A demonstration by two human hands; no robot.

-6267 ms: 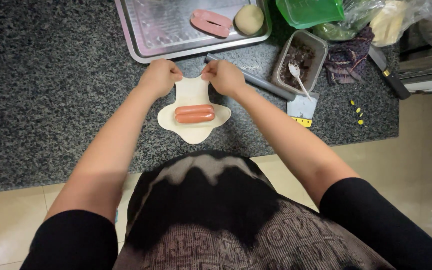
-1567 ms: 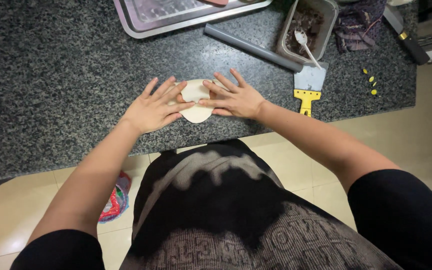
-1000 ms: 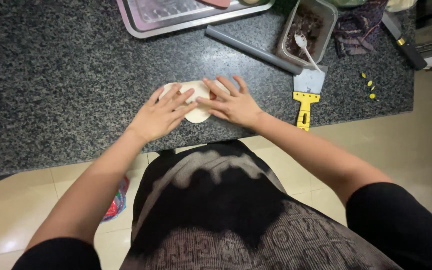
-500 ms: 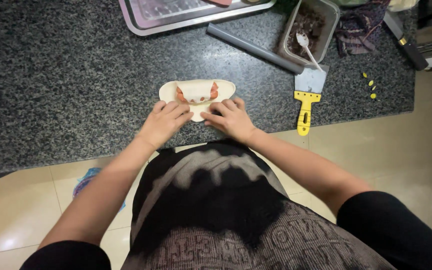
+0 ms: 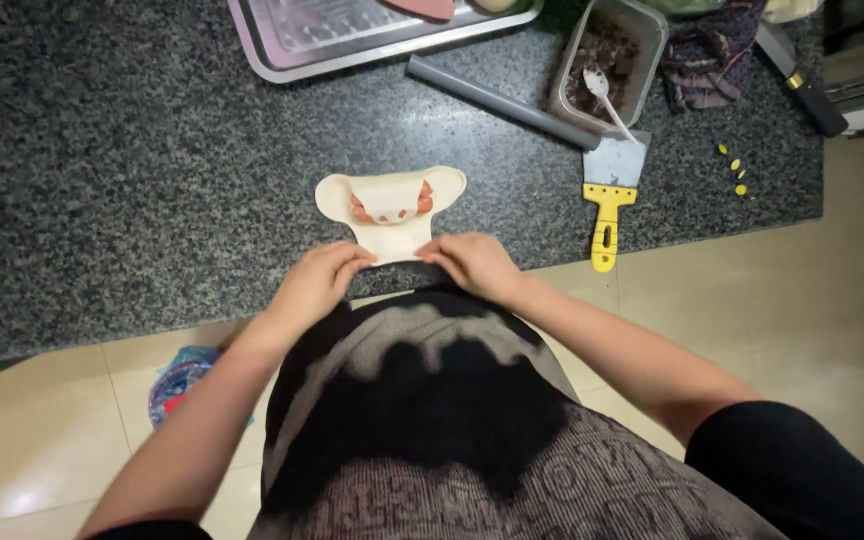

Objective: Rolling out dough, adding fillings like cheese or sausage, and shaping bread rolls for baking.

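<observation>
A flat piece of pale dough lies on the dark speckled counter, folded over a pink sausage whose two ends show at the sides. My left hand pinches the dough's near edge on the left. My right hand grips the same near edge on the right. Both hands sit at the counter's front edge, close to my body.
A metal tray stands at the back. A grey rolling pin lies beside a tub of dark filling with a spoon. A yellow-handled scraper lies to the right, with a dark cloth and a knife beyond.
My hands slid back from on top of the dough to its near edge. The dough, folded over the sausage, is now uncovered.
</observation>
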